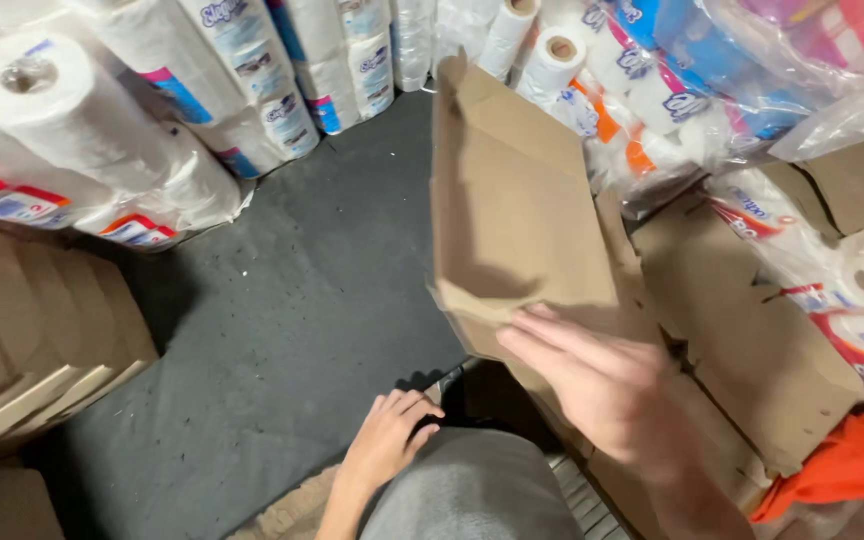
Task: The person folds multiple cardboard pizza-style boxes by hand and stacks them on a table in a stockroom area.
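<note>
A flat brown cardboard piece with folded flaps [512, 200] stands upright in the middle of the view. My right hand [602, 385] rests with spread fingers against its lower edge and flap, pressing rather than gripping. My left hand [387, 435] lies low beside my grey-clad knee [472, 490], fingers loosely curled and holding nothing. More brown cardboard [742, 340] lies stacked to the right of the upright piece.
Plastic-wrapped packs of paper rolls [102, 130] are piled along the back and left, more rolls [652, 90] at the right. A stack of flat cardboard sheets [32, 340] sits at the left. Dark grey floor [282, 300] lies between them. Orange cloth [852, 460] shows at lower right.
</note>
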